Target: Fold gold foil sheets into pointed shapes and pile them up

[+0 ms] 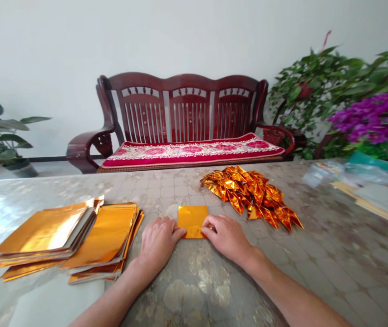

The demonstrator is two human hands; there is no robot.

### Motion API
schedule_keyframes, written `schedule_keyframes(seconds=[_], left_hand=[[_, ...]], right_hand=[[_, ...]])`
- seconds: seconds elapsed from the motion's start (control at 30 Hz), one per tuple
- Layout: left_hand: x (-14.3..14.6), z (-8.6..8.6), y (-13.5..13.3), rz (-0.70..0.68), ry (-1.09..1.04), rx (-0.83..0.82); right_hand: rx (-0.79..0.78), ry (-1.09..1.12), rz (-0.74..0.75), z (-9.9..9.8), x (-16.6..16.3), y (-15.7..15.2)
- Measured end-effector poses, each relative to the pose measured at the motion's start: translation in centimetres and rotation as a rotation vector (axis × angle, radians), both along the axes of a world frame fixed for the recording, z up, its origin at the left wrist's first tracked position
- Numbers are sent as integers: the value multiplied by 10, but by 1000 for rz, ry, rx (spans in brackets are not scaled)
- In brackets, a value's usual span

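Note:
A small square of gold foil paper (193, 221), apparently folded, lies flat on the table in front of me. My left hand (159, 236) is at its left side, fingers bent and closed, the thumb on the lower left edge. On the opposite side my right hand (226, 234) has thumb and forefinger pinched together at the lower right edge. Left of my hands are two stacks of gold foil sheets, one stack (44, 227) overlapping the other stack (103, 234). A heap of folded, pointed gold foil pieces (248, 190) lies beyond my right hand.
The table (316, 272) has a patterned cover. Plastic bags (326, 172) and flat papers (387, 200) lie at its right. Pale paper (57, 304) is at the near left. Behind stands a wooden bench (190, 113); purple flowers (374, 113) and plants (3, 127) flank it.

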State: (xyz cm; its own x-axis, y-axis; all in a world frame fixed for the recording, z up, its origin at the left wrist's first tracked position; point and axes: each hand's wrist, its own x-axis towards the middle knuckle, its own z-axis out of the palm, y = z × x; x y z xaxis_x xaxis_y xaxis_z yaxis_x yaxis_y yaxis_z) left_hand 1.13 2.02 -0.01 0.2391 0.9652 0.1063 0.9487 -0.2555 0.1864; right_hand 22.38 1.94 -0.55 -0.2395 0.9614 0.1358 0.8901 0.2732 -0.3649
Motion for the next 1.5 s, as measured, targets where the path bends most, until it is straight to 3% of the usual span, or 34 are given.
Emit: schedule_keyframes(seconds=[0.33, 1.5], left_hand=[[2, 1, -3, -5, 45, 23], [4, 2, -7, -26, 110, 36]], right_hand=[[-3, 68, 19, -3, 3, 1], [56, -98, 76, -1, -3, -3]])
